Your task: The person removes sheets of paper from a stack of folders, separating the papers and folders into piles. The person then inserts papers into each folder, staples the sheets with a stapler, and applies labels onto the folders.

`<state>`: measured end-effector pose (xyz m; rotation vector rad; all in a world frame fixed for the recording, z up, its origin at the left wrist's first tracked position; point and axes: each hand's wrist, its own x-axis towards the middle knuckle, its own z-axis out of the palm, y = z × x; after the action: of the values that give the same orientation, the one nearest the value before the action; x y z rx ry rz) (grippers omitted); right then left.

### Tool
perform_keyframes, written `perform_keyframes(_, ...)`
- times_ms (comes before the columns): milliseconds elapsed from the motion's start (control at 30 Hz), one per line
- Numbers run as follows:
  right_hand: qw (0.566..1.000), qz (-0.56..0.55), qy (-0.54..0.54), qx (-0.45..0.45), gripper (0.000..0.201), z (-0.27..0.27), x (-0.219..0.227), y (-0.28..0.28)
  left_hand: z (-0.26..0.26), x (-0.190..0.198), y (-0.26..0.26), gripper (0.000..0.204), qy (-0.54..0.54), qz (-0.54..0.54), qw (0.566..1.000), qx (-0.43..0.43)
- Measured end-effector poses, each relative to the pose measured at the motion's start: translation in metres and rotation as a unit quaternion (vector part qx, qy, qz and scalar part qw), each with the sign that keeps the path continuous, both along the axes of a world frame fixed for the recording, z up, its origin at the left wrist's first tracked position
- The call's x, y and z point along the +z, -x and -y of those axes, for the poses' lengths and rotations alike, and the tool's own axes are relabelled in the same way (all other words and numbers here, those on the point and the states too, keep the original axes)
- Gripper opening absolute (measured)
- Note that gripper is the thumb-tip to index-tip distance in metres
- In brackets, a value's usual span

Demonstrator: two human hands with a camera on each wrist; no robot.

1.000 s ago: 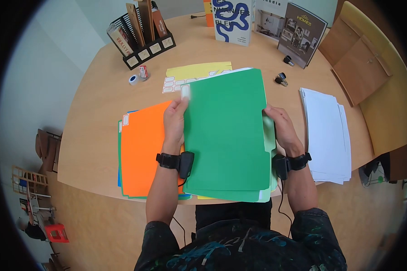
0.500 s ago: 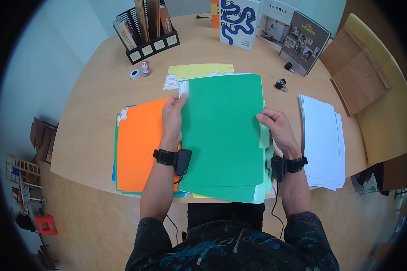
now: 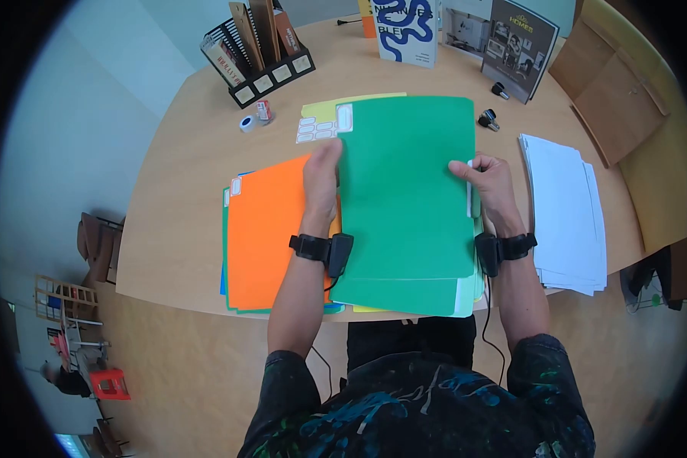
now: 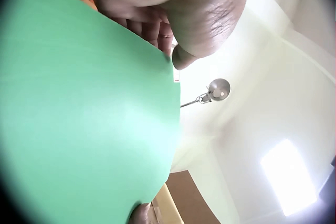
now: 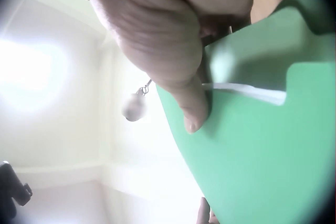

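A green file folder point(image 3: 404, 198) with a white label at its top left corner is held up between both hands in the head view. My left hand point(image 3: 323, 179) grips its left edge, the thumb at the rim and the other fingers behind, as the left wrist view shows. At the right edge my right hand point(image 3: 490, 187) pinches it with the thumb flat on the front. White paper point(image 5: 262, 94) shows inside, by the cut-out of the edge in the right wrist view. Beneath lies another green folder point(image 3: 404, 294), mostly covered.
To the left an orange folder point(image 3: 267, 237) tops a stack. White sheets point(image 3: 569, 214) lie at the right. Behind are a label sheet point(image 3: 315, 130), a yellow folder point(image 3: 320, 108), a tape roll point(image 3: 246, 124), binder clips point(image 3: 488, 119), a black file rack point(image 3: 275, 76) and standing books point(image 3: 520, 49).
The held green folder has moved up and away from the body, so more of the folder beneath shows. My right thumb has come from the edge onto its front. The head view has shifted.
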<state>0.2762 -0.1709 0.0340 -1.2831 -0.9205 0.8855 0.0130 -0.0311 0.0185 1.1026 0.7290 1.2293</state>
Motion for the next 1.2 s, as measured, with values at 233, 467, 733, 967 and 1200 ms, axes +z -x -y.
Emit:
perform_keyframes(233,0.997,0.065,0.006,-0.032,0.029,0.009,0.018,-0.01,0.017,0.04,0.003,0.026,0.014,-0.116,0.993,-0.018)
perform_keyframes(467,0.989,-0.015,-0.132,-0.064,0.023,0.052,0.071,-0.061,-0.01,0.091,0.089,0.028,-0.022,-0.041,0.999,0.026)
perform_keyframes(733,0.936,0.238,0.063,-0.252,0.037,0.115,0.049,-0.22,-0.036,0.08,0.226,0.029,0.056,-0.174,0.969,0.168)
perform_keyframes(967,0.886,0.282,0.234,-0.285,0.039,0.14,-0.02,-0.274,-0.052,-0.015,0.285,0.038,0.065,-0.392,0.903,0.162)
perform_keyframes(1200,0.669,0.518,0.326,-0.421,0.06,0.129,-0.005,-0.222,-0.019,0.02,0.214,0.048,-0.127,-0.554,0.786,0.242)
